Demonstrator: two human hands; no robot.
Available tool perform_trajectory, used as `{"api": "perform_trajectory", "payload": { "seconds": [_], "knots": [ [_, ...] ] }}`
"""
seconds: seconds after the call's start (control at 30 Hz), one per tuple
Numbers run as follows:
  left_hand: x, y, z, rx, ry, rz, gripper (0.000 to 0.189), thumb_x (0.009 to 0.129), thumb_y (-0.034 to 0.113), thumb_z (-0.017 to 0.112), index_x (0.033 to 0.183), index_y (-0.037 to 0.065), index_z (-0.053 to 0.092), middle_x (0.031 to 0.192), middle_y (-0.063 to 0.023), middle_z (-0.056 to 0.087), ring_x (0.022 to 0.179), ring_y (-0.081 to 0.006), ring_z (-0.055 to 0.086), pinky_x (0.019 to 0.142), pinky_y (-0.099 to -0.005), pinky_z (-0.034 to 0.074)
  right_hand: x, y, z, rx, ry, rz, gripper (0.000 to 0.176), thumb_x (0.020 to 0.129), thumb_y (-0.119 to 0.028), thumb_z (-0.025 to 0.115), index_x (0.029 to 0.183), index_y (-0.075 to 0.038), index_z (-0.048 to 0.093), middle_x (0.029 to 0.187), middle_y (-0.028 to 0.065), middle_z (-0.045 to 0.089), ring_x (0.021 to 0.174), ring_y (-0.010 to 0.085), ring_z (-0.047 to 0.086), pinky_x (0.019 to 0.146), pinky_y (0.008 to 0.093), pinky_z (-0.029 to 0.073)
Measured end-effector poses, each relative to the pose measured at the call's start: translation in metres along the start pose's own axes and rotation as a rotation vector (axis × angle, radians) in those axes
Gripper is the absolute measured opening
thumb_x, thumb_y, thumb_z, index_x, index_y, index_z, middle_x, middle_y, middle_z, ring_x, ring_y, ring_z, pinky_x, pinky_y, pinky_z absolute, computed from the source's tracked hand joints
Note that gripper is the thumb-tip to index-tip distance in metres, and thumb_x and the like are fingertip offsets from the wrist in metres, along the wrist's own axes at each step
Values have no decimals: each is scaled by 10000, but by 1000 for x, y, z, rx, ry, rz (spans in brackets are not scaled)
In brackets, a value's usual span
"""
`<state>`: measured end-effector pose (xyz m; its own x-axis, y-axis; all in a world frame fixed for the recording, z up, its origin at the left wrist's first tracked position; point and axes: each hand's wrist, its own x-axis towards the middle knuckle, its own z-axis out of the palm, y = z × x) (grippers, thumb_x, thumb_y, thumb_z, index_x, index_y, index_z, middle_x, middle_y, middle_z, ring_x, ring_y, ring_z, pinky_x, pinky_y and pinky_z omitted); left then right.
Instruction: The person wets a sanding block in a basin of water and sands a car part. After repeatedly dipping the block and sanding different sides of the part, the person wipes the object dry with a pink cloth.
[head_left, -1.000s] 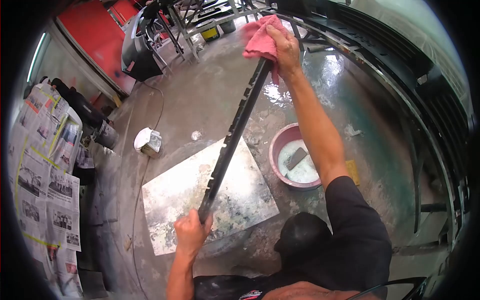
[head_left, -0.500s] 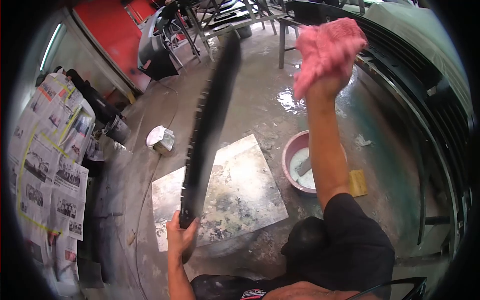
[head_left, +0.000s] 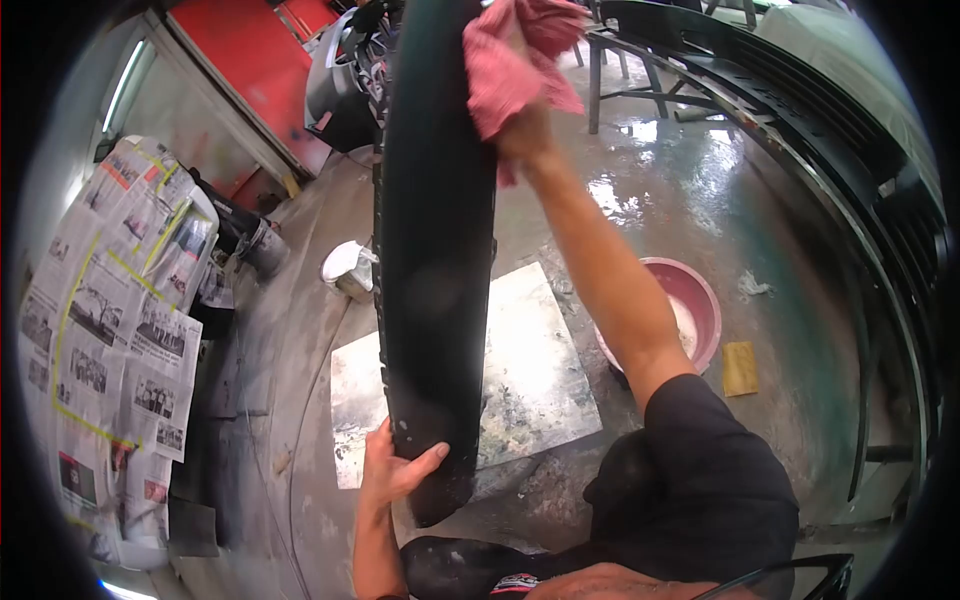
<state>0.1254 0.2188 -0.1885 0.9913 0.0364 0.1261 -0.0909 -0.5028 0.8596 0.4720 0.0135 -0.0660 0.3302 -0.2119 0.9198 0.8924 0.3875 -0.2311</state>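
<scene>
A long black panel [head_left: 438,250] stands nearly upright before me, its broad dark face turned toward the camera and small tabs along its left edge. My left hand [head_left: 398,468] grips it near the lower end, thumb across the face and fingers behind the edge. Up at the right edge of the panel, my right hand [head_left: 525,138] holds a crumpled pink cloth [head_left: 515,65] that lies against or very near the panel; contact is hard to make out. Behind the panel's lower part, a stained white board [head_left: 540,370] lies on the wet floor.
A pink basin [head_left: 708,310] sits right of the board, partly behind my right forearm, beside a yellow sponge or pad [head_left: 740,368]. A white-covered bucket [head_left: 350,268] stands left of the panel. Newspaper-masked parts [head_left: 120,330] line the left; a rack with black panels [head_left: 800,130] curves along the right.
The panel has turned to show its broad face and stands closer to the camera. My right hand has swung left with the cloth, from open air to the panel's upper right edge.
</scene>
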Motion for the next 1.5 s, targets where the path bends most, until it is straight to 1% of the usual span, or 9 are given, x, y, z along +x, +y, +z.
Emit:
{"api": "perform_trajectory", "payload": {
  "seconds": [0.07, 0.1, 0.17, 0.3, 0.43, 0.77, 0.93, 0.97, 1.5],
  "knots": [
    [9, -4, 1, -27, 35, 0, 457, 799, 42, 807, 1201, -31, 603, 1082, -102, 712, 968, -166, 673, 879, -317, 544, -30, 1, 22, -296, -62, -38, 507, 890, -132, 664, 1357, 40, 565, 1536, 357, 330, 1442, 480, 336, 1183, 475, 310],
    [12, -4, 2, -58, 63, -4, 463, 801, 43, 807, 1205, -32, 595, 1084, -101, 710, 964, -168, 673, 879, -318, 545, -48, 5, 27, -629, -167, -463, 496, 900, -109, 639, 1353, 75, 552, 1532, 366, 326, 1445, 493, 318, 1186, 508, 301],
    [19, 0, 2, -101, 107, 6, 478, 806, 40, 801, 1220, -32, 573, 1088, -102, 705, 975, -172, 674, 887, -325, 548, -102, -24, 61, -216, -228, 6, 592, 951, -201, 562, 1423, 133, 431, 1521, 395, 313, 1443, 555, 260, 1206, 569, 217],
    [27, -25, -3, -117, 241, 107, 428, 817, 58, 791, 1183, -37, 589, 956, -84, 726, 849, -124, 673, 764, -292, 553, -227, -85, 84, -472, -497, -199, 501, 908, -152, 561, 1315, 138, 537, 1396, 377, 466, 1334, 528, 434, 1174, 566, 268],
    [26, -25, 2, 33, 292, 197, 483, 804, 110, 816, 1195, -43, 577, 895, -107, 735, 779, -129, 689, 703, -289, 552, -229, -108, 80, -74, -591, 107, 475, 856, -206, 678, 1287, -9, 641, 1269, 194, 630, 1231, 373, 571, 1069, 503, 412],
    [10, -20, 14, 481, 241, 100, 373, 832, 151, 781, 1080, -53, 590, 782, -189, 730, 682, -323, 740, 564, -359, 556, 1, 22, 55, -592, 164, 129, 705, 986, -365, 546, 1501, 75, 349, 1524, 343, 356, 1442, 451, 325, 1189, 425, 263],
    [13, -13, 18, 529, 243, 114, 346, 837, 150, 769, 1058, -44, 586, 709, -181, 703, 611, -338, 714, 535, -380, 537, 8, 7, 57, -327, 161, 271, 349, 1006, -287, 527, 1193, -1, 598, 948, 152, 707, 832, 253, 664, 801, 403, 524],
    [14, -16, 19, 538, 262, 111, 328, 840, 148, 763, 1042, -37, 583, 679, -178, 687, 584, -341, 702, 520, -387, 528, -9, 12, 53, -354, 37, 152, 370, 926, -241, 587, 1189, 17, 557, 1140, 306, 638, 976, 522, 625, 861, 504, 491],
    [23, -40, 19, 527, 401, 142, 255, 861, 143, 728, 997, 3, 563, 565, -147, 616, 514, -352, 654, 484, -423, 502, -217, -96, 122, -251, -153, 415, 564, 940, -40, 523, 1449, 118, 340, 1446, 376, 385, 1317, 553, 411, 1085, 466, 391]
  ]
}}
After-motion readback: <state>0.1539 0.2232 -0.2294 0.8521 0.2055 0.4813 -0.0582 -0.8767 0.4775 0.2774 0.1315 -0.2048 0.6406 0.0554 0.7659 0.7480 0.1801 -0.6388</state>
